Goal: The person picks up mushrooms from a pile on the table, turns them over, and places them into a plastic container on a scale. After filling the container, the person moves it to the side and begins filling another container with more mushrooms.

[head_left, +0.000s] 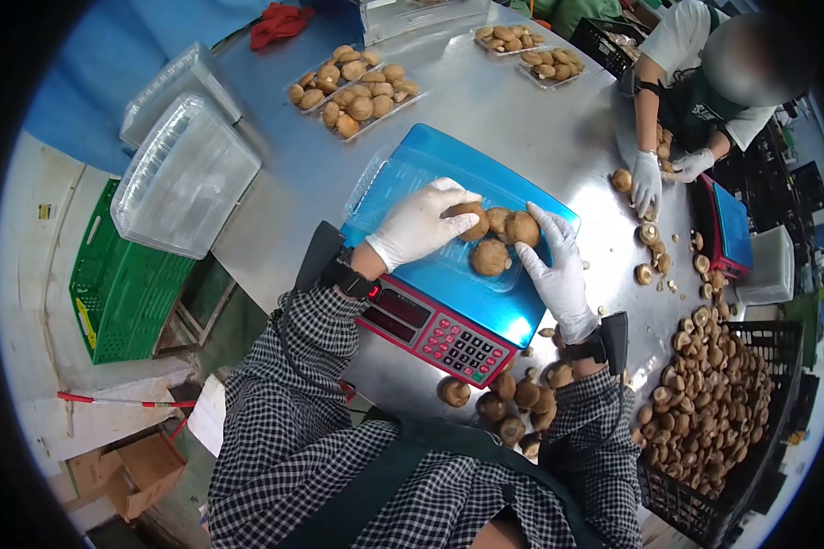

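Observation:
My left hand point(423, 222), in a white glove, has its thumb and fingers closed round a shiitake mushroom point(470, 222). My right hand point(559, 274), gloved too, curves its thumb and fingers about another shiitake point(522, 229). Between and below these lie two more, one partly hidden at the back and a front mushroom point(491, 258) with its cap up. They sit in a clear plastic tray point(502, 282) on the blue top of a weighing scale point(449, 156). The red keypad panel point(458, 343) of the scale faces me. Loose mushrooms point(527, 395) lie on the table by my right forearm.
Filled trays point(362, 96) stand at the back, with more further right. Stacked empty trays point(185, 178) are at the left, above a green crate point(124, 274). A black crate point(705, 403) of mushrooms is at right. Across the steel table point(577, 137), a co-worker's gloved hands point(647, 183) handle mushrooms beside another scale.

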